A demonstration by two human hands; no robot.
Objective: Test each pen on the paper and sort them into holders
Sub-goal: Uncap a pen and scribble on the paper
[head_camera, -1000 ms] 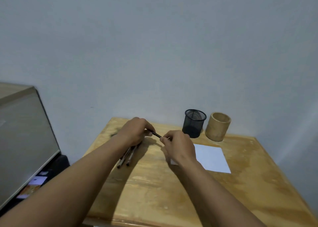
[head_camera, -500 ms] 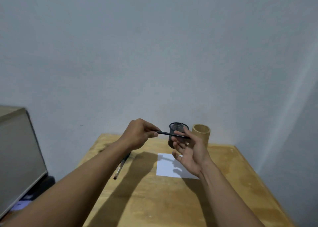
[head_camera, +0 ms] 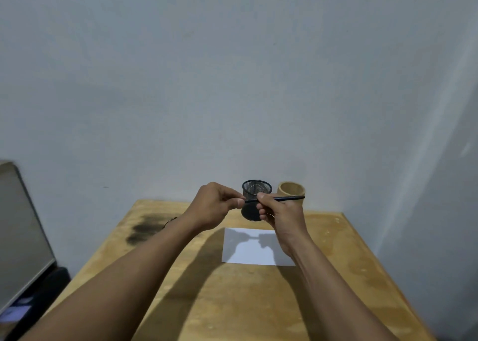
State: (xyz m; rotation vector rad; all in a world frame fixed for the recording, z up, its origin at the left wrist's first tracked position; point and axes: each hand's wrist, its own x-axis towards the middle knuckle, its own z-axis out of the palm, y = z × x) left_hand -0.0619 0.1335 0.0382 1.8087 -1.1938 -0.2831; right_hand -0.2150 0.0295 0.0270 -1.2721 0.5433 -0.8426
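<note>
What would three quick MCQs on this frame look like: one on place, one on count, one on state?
1. Where does the paper lie?
A. on the table, nearer the camera than the holders
B. inside the mesh holder
C. on the floor

2. How many holders stand on the table?
A. one
B. two
C. four

3. How is the pen held?
A. lying loose on the paper
B. standing in the wooden holder
C. in both hands, raised above the table

Answers:
1 A, the sheet lies flat in front of the mesh holder and the wooden holder.
2 B, only those two cups stand there.
3 C, the left hand pinches one end and the right hand grips the barrel.
</note>
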